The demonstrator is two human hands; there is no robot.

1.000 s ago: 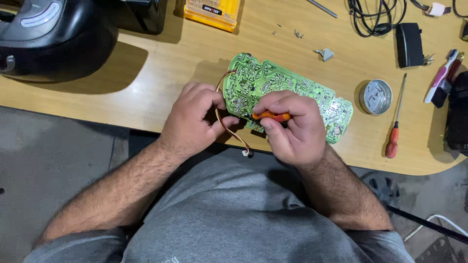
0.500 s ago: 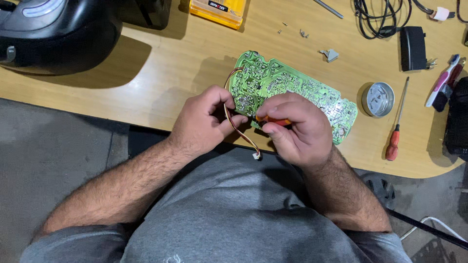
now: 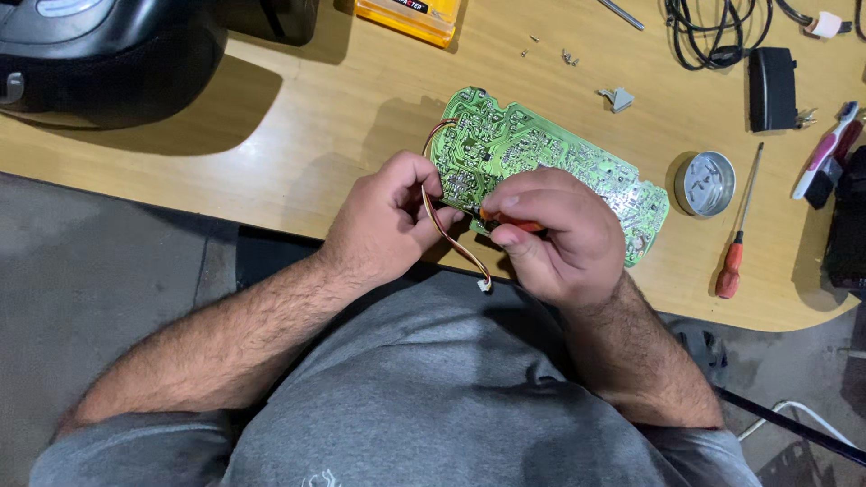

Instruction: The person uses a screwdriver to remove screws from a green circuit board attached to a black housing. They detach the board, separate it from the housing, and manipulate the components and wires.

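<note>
A green circuit board [image 3: 532,153] lies at the near edge of the wooden table [image 3: 316,135], solder side up. My left hand [image 3: 383,221] pinches the board's left edge, where a thin brown and orange wire [image 3: 442,230] loops down to a small white plug [image 3: 484,286]. My right hand [image 3: 559,234] is closed around an orange-handled tool [image 3: 510,221], its tip at the board's lower left corner between my two hands. The tool's tip itself is hidden by my fingers.
A round metal tin [image 3: 705,183] and a red-handled screwdriver [image 3: 738,234] lie right of the board. A black adapter [image 3: 773,87] with cables, a pink-handled tool [image 3: 825,149], a yellow box [image 3: 408,15], a big black appliance [image 3: 99,54] and small loose screws [image 3: 568,59] sit farther back.
Both hands and the board have stayed together at the table edge; the view has shifted slightly. The tool remains at the board's lower left corner.
</note>
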